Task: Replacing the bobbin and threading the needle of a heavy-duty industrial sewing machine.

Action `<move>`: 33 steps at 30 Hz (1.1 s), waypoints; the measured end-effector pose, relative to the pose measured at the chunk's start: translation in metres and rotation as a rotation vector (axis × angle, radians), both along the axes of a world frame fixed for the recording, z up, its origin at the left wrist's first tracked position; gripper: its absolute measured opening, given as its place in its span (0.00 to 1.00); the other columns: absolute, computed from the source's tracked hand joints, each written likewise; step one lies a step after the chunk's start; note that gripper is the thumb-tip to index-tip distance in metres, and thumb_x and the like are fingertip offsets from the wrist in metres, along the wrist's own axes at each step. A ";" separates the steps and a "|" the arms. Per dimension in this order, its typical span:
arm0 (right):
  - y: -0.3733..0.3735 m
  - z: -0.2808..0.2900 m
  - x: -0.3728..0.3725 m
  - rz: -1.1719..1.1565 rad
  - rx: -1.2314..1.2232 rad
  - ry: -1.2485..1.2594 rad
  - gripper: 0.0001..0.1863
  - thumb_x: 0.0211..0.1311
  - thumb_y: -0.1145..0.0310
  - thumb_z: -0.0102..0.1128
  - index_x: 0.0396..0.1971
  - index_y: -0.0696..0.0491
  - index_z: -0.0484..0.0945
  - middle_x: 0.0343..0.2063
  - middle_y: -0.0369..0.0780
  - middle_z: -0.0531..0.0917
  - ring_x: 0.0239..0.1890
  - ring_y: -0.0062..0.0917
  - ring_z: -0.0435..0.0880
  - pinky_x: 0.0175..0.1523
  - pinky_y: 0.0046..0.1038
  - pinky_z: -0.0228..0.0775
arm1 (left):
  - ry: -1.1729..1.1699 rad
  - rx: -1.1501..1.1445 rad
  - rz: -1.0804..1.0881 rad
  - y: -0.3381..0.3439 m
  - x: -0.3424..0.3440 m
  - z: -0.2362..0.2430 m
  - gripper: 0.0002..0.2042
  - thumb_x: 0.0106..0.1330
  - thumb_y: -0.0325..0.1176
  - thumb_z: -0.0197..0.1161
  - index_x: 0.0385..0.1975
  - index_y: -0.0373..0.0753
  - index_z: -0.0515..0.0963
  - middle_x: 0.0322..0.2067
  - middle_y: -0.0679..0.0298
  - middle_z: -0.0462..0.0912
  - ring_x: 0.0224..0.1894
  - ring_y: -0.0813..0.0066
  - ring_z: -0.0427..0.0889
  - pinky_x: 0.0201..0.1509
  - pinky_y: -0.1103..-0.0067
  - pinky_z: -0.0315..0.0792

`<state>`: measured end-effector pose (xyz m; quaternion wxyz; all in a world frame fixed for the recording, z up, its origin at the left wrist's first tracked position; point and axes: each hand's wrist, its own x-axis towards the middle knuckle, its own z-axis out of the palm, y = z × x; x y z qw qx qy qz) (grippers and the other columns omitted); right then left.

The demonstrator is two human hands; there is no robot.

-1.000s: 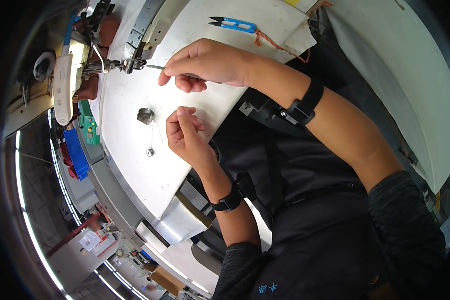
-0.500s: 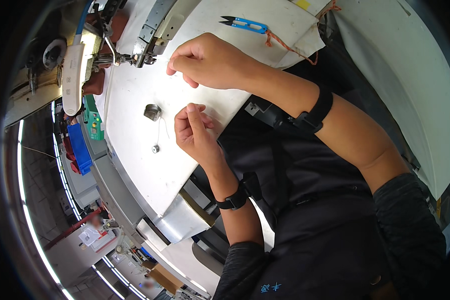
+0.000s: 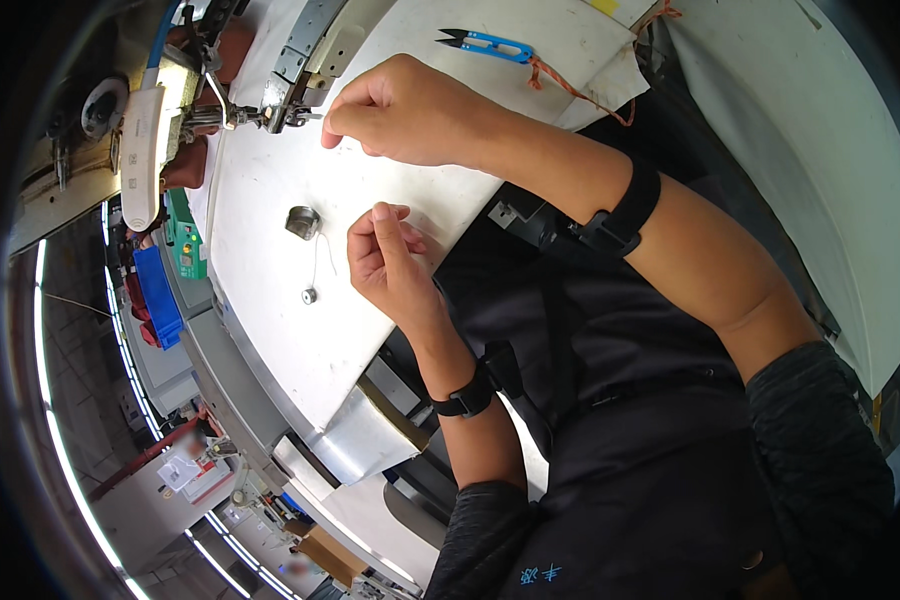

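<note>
Right hand [image 3: 395, 112] held at the foot of a sewing machine [image 3: 142, 165]

The thumb and fingers of the right hand are drawn together beside the metal foot [image 3: 278, 118] of the sewing machine, at the far side of a white worktop [image 3: 260, 185]. The fingertips are turned toward the foot and are set very near it; whether the foot is touched, or whether something thin is pinched, cannot be told. The left hand [image 3: 398, 265] is held nearer the body, above the worktop edge, with its fingers curled and its thumb raised close to the forefinger; whether anything is gripped there cannot be told either.

To the left of the left hand, a small metal cup [image 3: 303, 222] is placed on the worktop, well apart from the fingers. A small metal spool [image 3: 309, 296] is set near the cup, on the side toward the lower edge of the view, and a pale thread [image 3: 316, 262] is stretched between the two.

Beyond the right hand, blue snips [image 3: 500, 46] with dark blades are laid on the worktop, and an orange cord [image 3: 570, 88] is fastened to their handle end. Black straps [image 3: 465, 398] are worn on both forearms. Behind the worktop, a green box [image 3: 184, 238] and a blue bin [image 3: 157, 296] are seen.
</note>
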<state>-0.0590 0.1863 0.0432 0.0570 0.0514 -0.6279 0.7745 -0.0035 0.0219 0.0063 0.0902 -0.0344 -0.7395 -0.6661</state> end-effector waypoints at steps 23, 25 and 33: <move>0.004 -0.001 -0.006 -0.022 -0.006 0.012 0.14 0.62 0.64 0.57 0.31 0.56 0.89 0.12 0.29 0.70 0.16 0.11 0.64 0.23 0.21 0.55 | 0.022 -0.046 0.024 0.002 0.001 -0.001 0.11 0.75 0.36 0.61 0.33 0.34 0.77 0.29 0.63 0.82 0.21 0.88 0.72 0.24 0.88 0.64; 0.004 -0.003 -0.007 -0.018 -0.018 0.015 0.14 0.62 0.64 0.57 0.31 0.56 0.89 0.12 0.29 0.69 0.16 0.11 0.63 0.23 0.21 0.54 | 0.016 -0.045 0.015 0.002 0.000 -0.003 0.11 0.75 0.36 0.61 0.33 0.34 0.77 0.29 0.63 0.82 0.21 0.87 0.72 0.23 0.88 0.64; 0.004 0.001 0.001 -0.033 0.035 -0.019 0.14 0.62 0.64 0.57 0.31 0.57 0.89 0.11 0.29 0.69 0.15 0.10 0.63 0.23 0.21 0.54 | 0.025 -0.044 0.019 0.002 0.001 0.000 0.12 0.75 0.36 0.61 0.32 0.34 0.77 0.29 0.62 0.82 0.20 0.87 0.72 0.23 0.88 0.64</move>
